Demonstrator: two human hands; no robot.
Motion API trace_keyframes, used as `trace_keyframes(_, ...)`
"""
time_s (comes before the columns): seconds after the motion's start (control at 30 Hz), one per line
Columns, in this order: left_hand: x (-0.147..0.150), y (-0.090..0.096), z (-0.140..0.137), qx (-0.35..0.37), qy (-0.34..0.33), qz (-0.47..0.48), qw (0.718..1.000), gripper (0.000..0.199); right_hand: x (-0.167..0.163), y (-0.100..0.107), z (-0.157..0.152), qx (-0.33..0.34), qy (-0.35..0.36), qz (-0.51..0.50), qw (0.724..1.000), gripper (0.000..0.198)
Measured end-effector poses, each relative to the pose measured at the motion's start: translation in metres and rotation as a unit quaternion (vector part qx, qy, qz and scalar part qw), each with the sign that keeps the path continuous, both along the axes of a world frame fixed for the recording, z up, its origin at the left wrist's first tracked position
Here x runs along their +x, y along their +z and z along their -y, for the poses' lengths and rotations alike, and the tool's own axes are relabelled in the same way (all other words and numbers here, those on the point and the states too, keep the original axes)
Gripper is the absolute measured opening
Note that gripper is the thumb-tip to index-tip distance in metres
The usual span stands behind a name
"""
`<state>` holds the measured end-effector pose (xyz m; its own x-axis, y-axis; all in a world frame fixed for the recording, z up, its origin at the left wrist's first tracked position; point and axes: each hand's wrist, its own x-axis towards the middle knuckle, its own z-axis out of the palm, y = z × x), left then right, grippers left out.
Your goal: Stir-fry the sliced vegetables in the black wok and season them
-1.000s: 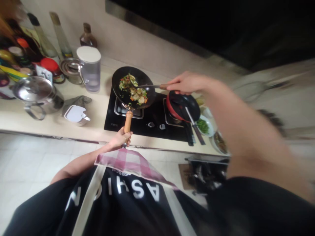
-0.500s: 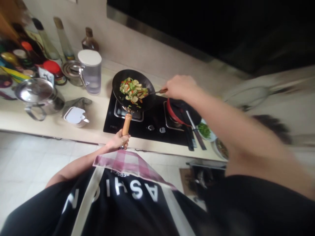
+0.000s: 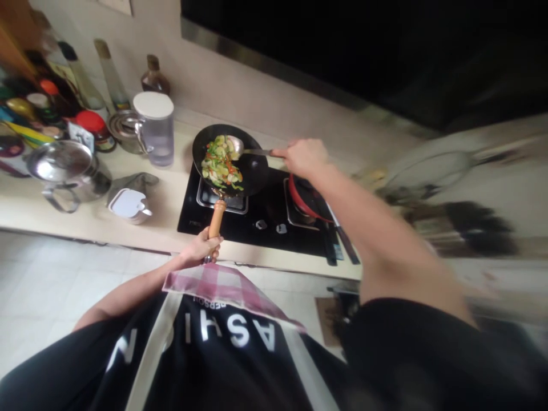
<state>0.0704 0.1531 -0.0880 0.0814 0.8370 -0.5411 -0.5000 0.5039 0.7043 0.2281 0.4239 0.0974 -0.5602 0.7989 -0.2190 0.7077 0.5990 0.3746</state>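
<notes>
A black wok (image 3: 252, 168) holding chopped green, red and pale vegetables (image 3: 220, 165) sits over the left burner of a black hob (image 3: 265, 220). My left hand (image 3: 200, 250) grips the wok's wooden handle (image 3: 216, 216) at the counter's front edge. My right hand (image 3: 302, 157) reaches across from the right and holds a metal spatula (image 3: 240, 148), whose blade rests in the far side of the wok among the vegetables.
A red pan (image 3: 306, 197) sits on the right burner. Left of the hob stand a lidded clear jug (image 3: 154, 128), a steel pot (image 3: 68, 171), a small white container (image 3: 127, 204), a grey cloth and several bottles and jars by the wall. A dark hood hangs above.
The spatula blade has swept from the wok's right side to its far left side, pushing the vegetables leftward. My left hand keeps hold of the handle. The camera shifted slightly.
</notes>
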Motion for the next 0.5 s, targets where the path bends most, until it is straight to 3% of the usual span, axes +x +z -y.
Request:
trace_keyframes(0.1, 0.001, 0.002, 0.0, -0.003, 0.002, 0.004, 1.0, 0.047, -0.005, 0.005, 0.023, -0.01, 0.026, -0.014, 1.0, 0.05)
trace_keyframes(0.2, 0.002, 0.001, 0.0, -0.007, 0.009, 0.003, 1.0, 0.042, -0.001, 0.042, 0.033, -0.019, -0.006, 0.007, 1.0, 0.044)
trace_keyframes(0.33, 0.002, 0.001, -0.001, -0.011, 0.016, 0.007, 1.0, 0.041, -0.011, 0.091, 0.023, -0.033, -0.063, 0.081, 0.994, 0.041)
trace_keyframes(0.4, 0.002, 0.001, -0.001, -0.012, 0.015, 0.005, 1.0, 0.038, -0.024, 0.095, 0.02, -0.09, -0.069, 0.108, 0.988, 0.04)
trace_keyframes(0.5, 0.002, 0.001, -0.001, -0.013, 0.011, 0.002, 1.0, 0.037, -0.041, 0.073, 0.022, -0.163, -0.052, 0.082, 0.982, 0.035)
